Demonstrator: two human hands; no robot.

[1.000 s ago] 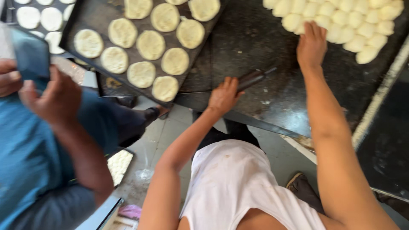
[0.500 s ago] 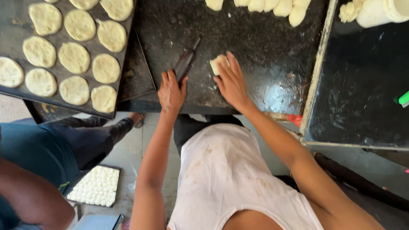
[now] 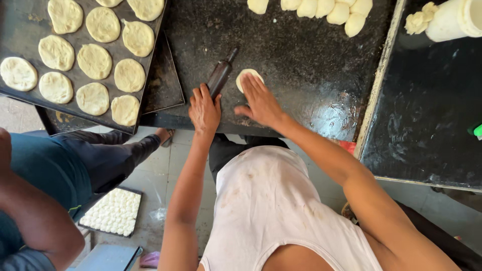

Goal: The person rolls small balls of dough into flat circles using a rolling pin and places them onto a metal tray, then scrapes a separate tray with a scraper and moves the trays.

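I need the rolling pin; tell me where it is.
Head view, centre: the dark rolling pin lies on the black worktop, under the left hand, just left of the dough piece.

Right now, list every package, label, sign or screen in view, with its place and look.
White cylindrical container: top right corner, on the dark side table, plain side, no label visible.
Green object: right edge, cut off, kind unclear.
No signs or screens.

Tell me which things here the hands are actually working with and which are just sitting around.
In use:
- right hand pressing a dough piece
- left hand on a dark rolling pin
- black worktop

Lying about:
- tray of flattened dough rounds
- dough balls at the far edge
- white container
- floor tray of small dough pieces
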